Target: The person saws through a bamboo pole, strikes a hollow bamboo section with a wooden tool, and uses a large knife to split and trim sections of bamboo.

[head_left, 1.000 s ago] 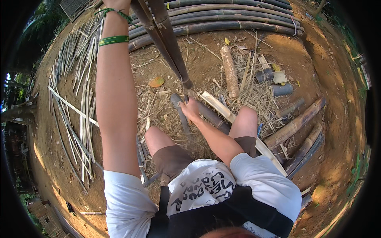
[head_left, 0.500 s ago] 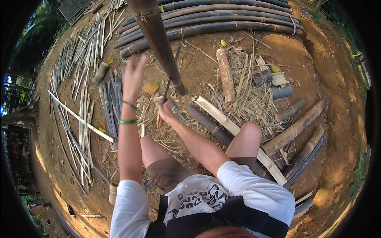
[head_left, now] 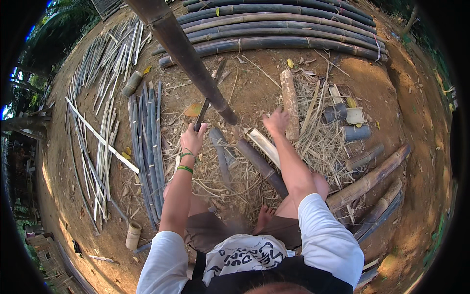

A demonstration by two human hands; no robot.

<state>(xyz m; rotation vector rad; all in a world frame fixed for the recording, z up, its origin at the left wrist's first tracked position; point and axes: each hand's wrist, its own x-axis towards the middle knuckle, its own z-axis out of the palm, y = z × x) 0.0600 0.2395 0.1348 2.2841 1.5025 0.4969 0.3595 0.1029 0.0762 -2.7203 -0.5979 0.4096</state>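
I sit on bare earth among cut bamboo. My left hand [head_left: 192,138], with green bands on the wrist, is closed on the handle of a dark-bladed knife [head_left: 203,111] that points up beside the foot of a long dark bamboo pole [head_left: 188,61]. The pole leans toward the camera with its lower end on the ground, and neither hand holds it. My right hand [head_left: 275,121] hovers with fingers apart right beside a short pale log [head_left: 290,100]; I cannot tell whether it touches. A split bamboo piece [head_left: 259,161] lies between my knees.
Long dark bamboo poles [head_left: 274,29] lie stacked at the back. Thin pale strips [head_left: 95,142] and dark slats [head_left: 147,142] are spread out on the left. Short cut sections [head_left: 345,125] and thick brown culms [head_left: 367,181] lie right, on dry straw [head_left: 318,142].
My left hand came down off the pole and took the knife. My right hand left the knife and moved right toward the short log. The pole now stands unheld.
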